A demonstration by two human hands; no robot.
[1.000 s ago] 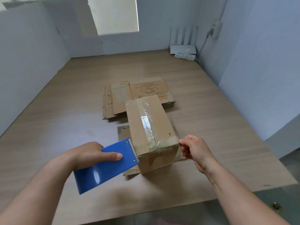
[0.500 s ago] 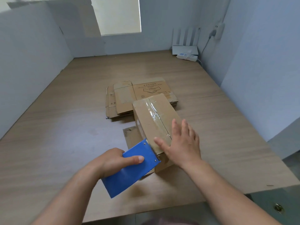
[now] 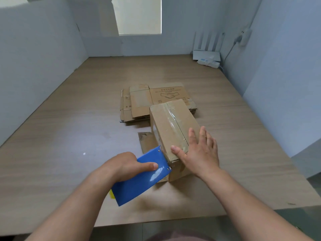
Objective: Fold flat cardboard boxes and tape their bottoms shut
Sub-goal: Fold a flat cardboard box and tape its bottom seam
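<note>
Head view: right hand (image 3: 201,153), fingers (image 3: 202,135) spread, presses one taped box (image 3: 171,122); left hand (image 3: 127,164) grips one blue dispenser (image 3: 139,184).

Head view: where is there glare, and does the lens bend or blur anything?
In the head view, white glare sits on the blue tape dispenser and on the clear tape along the box; in the same view the window is washed out to near white, the side walls lean outward from the wide lens, and the box looks fairly sharp.

Taped box (image 3: 167,124) stands; flat boxes (image 3: 139,102) behind; blue tape dispenser (image 3: 144,179) against its corner.
</note>
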